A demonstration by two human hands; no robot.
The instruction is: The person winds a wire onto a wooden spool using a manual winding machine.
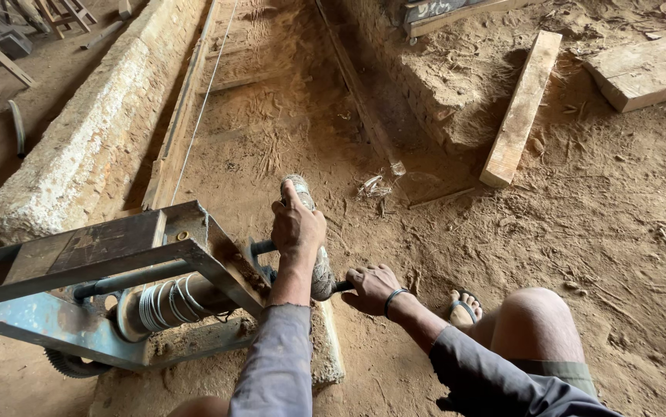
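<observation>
Steel-framed winch (116, 262): I am seeing left hand (296, 224) fingers wrapping its cloth-bound crank handle (311, 232), right hand (371, 287) fingers clenching the crank's dark lower end (342, 286).

The grey steel winch frame (93, 270) stands at lower left on the sandy floor (580, 232), with the wire-wound steel drum (167, 303) inside it. The left hand (298, 225) and right hand (371, 287) grip the wrapped crank handle (319, 266) right of the frame. The long rough concrete beam (93, 131) lies behind the frame. The pale wooden plank (522, 108) lies far right.
</observation>
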